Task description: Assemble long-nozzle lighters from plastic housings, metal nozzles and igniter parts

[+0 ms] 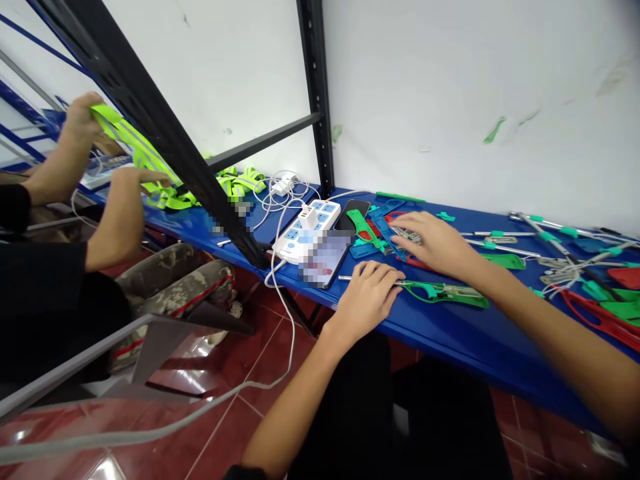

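My left hand (367, 300) is curled over the metal tube of a green long-necked lighter (445, 293) near the front edge of the blue table. The tube's tip sticks out to the left of my fingers, and the green handle lies to the right. Part of the grip is hidden under the hand. My right hand (435, 241) hovers at a pile of loose plastic pieces, thumb and fingers apart. Below its fingertips are blue casing pieces (383, 223) and red ones, with small transparent parts partly covered. A green casing piece (360, 225) lies left of them.
A phone (327, 257) and a white power strip (320, 223) with cables lie to the left. More lighter parts (565, 253) spread along the right. A black rack post (200, 180) stands between me and another person, whose hands (83, 110) hold a fluorescent yellow strap (135, 147).
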`<state>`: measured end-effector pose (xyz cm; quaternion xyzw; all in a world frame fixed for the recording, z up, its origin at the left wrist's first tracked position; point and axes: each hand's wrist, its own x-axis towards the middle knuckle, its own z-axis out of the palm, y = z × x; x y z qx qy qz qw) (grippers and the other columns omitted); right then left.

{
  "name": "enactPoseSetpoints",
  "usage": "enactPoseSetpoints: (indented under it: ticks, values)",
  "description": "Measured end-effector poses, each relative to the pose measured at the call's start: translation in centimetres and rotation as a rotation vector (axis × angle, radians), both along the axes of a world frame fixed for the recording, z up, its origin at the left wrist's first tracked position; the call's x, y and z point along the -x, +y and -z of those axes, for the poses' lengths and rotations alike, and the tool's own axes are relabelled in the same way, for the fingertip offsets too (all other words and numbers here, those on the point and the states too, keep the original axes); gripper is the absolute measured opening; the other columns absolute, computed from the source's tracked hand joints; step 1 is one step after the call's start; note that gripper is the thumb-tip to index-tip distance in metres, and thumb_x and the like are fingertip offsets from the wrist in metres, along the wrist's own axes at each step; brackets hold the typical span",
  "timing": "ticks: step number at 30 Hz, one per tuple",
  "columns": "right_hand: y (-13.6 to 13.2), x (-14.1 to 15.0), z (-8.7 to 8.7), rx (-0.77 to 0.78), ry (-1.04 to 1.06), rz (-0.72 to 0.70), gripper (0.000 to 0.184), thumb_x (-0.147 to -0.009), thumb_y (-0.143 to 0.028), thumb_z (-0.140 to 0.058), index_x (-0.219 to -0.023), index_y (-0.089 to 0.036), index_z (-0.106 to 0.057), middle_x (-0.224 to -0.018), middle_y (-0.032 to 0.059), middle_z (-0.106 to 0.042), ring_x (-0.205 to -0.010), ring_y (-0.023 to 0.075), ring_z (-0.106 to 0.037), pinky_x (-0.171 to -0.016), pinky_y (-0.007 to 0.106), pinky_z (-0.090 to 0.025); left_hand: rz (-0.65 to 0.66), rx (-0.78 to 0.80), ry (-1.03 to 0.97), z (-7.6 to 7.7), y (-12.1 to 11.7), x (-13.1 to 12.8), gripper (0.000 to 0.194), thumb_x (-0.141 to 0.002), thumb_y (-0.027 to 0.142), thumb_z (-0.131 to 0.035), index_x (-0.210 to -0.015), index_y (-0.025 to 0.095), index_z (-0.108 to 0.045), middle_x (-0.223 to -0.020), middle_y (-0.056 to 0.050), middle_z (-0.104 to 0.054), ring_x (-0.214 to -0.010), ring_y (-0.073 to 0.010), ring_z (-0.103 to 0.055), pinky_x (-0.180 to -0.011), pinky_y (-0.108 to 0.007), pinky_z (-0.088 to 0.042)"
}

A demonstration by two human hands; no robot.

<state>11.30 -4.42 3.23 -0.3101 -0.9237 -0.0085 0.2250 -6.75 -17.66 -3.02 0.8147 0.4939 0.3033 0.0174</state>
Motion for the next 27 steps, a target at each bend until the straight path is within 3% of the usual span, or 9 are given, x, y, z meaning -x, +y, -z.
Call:
enactPoseSetpoints:
  ticks: [2, 4, 7, 10, 13, 17, 20, 23, 27]
  values:
    - [1.0, 4.2, -0.7, 0.094, -0.153, 0.039, 0.039, -0.112, -0.044, -0.057, -0.138, -0.021, -0.076, -0.143, 0.0154, -0.075, -0.134, 0.0378, -0.067, -0.102, 0.053, -0.06, 0.002, -0.003, -0.019, 0.1, 0.0, 0.0, 0.021, -0.114, 0.029, -0.058, -0.132, 0.021, -0.066, -0.132, -0.006, -0.078, -0.126, -0.0261, -0.065, -0.114, -0.047, -0.046]
    - [1.6, 8.3, -1.3, 0.156, -0.267, 0.187, 0.045, -0.109, -0.049, -0.064, -0.14, -0.017, -0.074, -0.143, 0.0212, -0.074, -0.134, 0.041, -0.067, -0.1, 0.052, -0.059, 0.003, 0.001, -0.034, 0.1, 0.1, 0.0, 0.021, -0.114, 0.029, -0.058, -0.132, 0.02, -0.066, -0.132, -0.007, -0.078, -0.128, -0.0271, -0.065, -0.114, -0.047, -0.046]
    - [2.7, 13.0, -1.8, 0.191, -0.296, 0.319, 0.064, -0.099, -0.052, -0.08, -0.142, -0.006, -0.069, -0.135, 0.0308, -0.075, -0.125, 0.0436, -0.072, -0.097, 0.05, -0.059, 0.005, 0.016, -0.025, 0.1, 0.2, 0.0, 0.018, -0.113, 0.027, -0.059, -0.127, 0.021, -0.069, -0.13, -0.008, -0.078, -0.129, -0.0296, -0.064, -0.114, -0.049, -0.047]
    - [3.6, 15.2, -2.6, 0.223, -0.299, 0.388, 0.052, -0.095, -0.037, -0.084, -0.133, -0.003, -0.072, -0.124, 0.0307, -0.079, -0.117, 0.041, -0.076, -0.092, 0.044, -0.059, -0.009, 0.013, -0.013, 0.2, 0.3, 0.0, 0.017, -0.112, 0.027, -0.06, -0.125, 0.02, -0.07, -0.129, -0.009, -0.078, -0.129, -0.0299, -0.064, -0.113, -0.049, -0.048]
    - [3.4, 15.2, -3.5, 0.216, -0.272, 0.405, 0.035, -0.096, -0.019, -0.075, -0.127, -0.002, -0.074, -0.121, 0.0312, -0.079, -0.115, 0.0413, -0.077, -0.092, 0.044, -0.06, -0.014, 0.006, -0.018, 0.2, 0.3, -0.1, 0.018, -0.113, 0.027, -0.059, -0.125, 0.019, -0.069, -0.128, -0.008, -0.079, -0.129, -0.0278, -0.063, -0.114, -0.047, -0.047]
    - [1.2, 12.1, -5.1, 0.136, -0.184, 0.375, 0.05, -0.103, -0.017, -0.062, -0.151, -0.003, -0.059, -0.139, 0.0305, -0.071, -0.127, 0.0441, -0.071, -0.1, 0.051, -0.058, -0.007, 0.004, -0.07, 0.2, 0.2, 0.0, 0.022, -0.112, 0.03, -0.062, -0.132, 0.021, -0.067, -0.131, -0.008, -0.077, -0.13, -0.0271, -0.064, -0.115, -0.046, -0.047]
    - [-1.0, 6.9, -6.3, 0.051, 0.013, 0.17, 0.067, -0.105, -0.024, -0.061, -0.168, -0.013, -0.042, -0.144, 0.0231, -0.066, -0.121, 0.0396, -0.071, -0.101, 0.054, -0.06, -0.027, -0.002, -0.126, 0.1, 0.1, 0.0, 0.031, -0.109, 0.035, -0.068, -0.137, 0.022, -0.064, -0.134, -0.009, -0.074, -0.133, -0.0286, -0.062, -0.115, -0.045, -0.047]
    - [-3.1, -0.3, -6.5, -0.009, 0.185, -0.039, 0.062, -0.106, -0.033, -0.065, -0.165, -0.023, -0.048, -0.128, 0.0139, -0.07, -0.107, 0.0317, -0.073, -0.099, 0.052, -0.062, -0.029, 0.012, -0.139, 0.0, 0.1, 0.1, 0.035, -0.107, 0.037, -0.072, -0.137, 0.022, -0.063, -0.135, -0.01, -0.074, -0.133, -0.0299, -0.063, -0.115, -0.046, -0.047]
    - [-4.9, -9.3, -4.6, -0.022, 0.389, 0.046, 0.051, -0.104, -0.039, -0.072, -0.153, -0.032, -0.059, -0.129, 0.012, -0.074, -0.113, 0.0327, -0.074, -0.097, 0.052, -0.065, -0.041, 0.046, -0.155, 0.1, 0.2, 0.0, 0.045, -0.105, 0.033, -0.075, -0.145, 0.023, -0.058, -0.137, -0.01, -0.075, -0.131, -0.0298, -0.064, -0.115, -0.047, -0.047]
